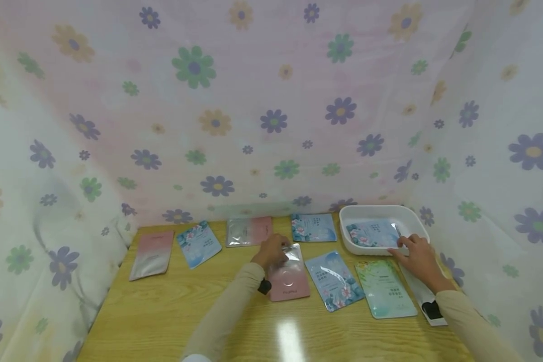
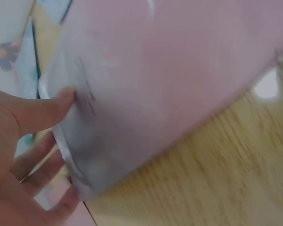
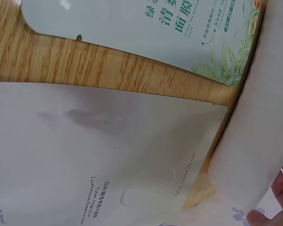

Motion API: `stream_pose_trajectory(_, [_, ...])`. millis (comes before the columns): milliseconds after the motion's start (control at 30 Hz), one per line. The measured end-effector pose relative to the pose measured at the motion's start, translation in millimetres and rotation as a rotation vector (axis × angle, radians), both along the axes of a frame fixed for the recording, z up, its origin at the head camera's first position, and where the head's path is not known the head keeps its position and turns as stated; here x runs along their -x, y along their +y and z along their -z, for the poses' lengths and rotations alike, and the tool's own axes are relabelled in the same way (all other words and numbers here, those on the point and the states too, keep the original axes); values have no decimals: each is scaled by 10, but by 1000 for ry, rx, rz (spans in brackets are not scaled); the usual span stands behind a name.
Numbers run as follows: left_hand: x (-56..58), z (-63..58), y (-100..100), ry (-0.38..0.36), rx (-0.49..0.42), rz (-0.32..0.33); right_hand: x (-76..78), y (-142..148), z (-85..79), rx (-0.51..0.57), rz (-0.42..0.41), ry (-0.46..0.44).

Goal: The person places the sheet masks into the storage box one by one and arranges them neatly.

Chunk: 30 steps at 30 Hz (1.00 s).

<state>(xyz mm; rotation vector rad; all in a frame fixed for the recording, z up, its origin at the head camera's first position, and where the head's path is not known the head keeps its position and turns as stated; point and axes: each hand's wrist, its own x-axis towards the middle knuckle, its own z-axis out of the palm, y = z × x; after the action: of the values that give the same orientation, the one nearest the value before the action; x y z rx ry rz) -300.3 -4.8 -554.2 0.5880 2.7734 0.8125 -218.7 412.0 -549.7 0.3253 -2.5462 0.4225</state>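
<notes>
My left hand (image 1: pixel 273 250) pinches the silvery top edge of a pink sheet-mask packet (image 1: pixel 291 281). In the left wrist view its thumb lies on the packet's face, the other fingers at the edge and behind. My right hand (image 1: pixel 418 259) grips the front right rim of a white plastic basin (image 1: pixel 409 218). A blue floral mask packet (image 1: pixel 375 234) lies inside that basin. Below the right forearm is a white mask packet (image 3: pixel 108 141), partly covered in the head view. Beside it lies a green mask packet (image 1: pixel 384 291).
On the wooden table (image 1: pixel 163 322) are more packets: a blue one (image 1: pixel 335 279) at centre right, another blue one (image 1: pixel 313 228) at the back, a pink-silver one (image 1: pixel 249 231), a blue one (image 1: pixel 199 244) and a pink one (image 1: pixel 152 254) leftward. A flowered curtain (image 1: pixel 271 100) surrounds the table.
</notes>
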Motion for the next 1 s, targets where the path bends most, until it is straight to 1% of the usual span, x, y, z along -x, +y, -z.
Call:
stream_pose_trajectory(100, [28,69,-35,40,1,-15,-13,8,-1,3,8,-8])
stream_pose_trajectory(200, [43,114,-85,54,-38,-30,-23,12,1,1,13,-17])
stream_pose_trajectory(267, [40,121,-117,36,-68,-38,-24,13,-2,3,9,-17])
stream_pose_trajectory(333, [20,103,-143,5,-94,-48,-21,12,-8,6,5,-16])
stream_pose_trajectory(467, [-24,52,-185,-43,-107,-63,-3,8,-13,9,-1,-17])
stream_pose_trajectory(600, [-82,3,-220,-45,-129,-50,-8,12,-9,5,-1,-34])
stream_pose_trajectory(667, [-100,-7,-252,-55,-163,-43,-10,2,-18,4,4,-56])
stream_pose_trajectory(800, [-141,1,-309,-120,-268,-25,-41,-5,-15,7,38,-116])
stream_pose_trajectory(900, [-159,-7,-371,-158,-327,2,-36,-1,-18,2,49,-120])
stream_pose_trajectory(1000, [-166,-25,-457,-149,-326,32,-6,0,-41,-7,37,-93])
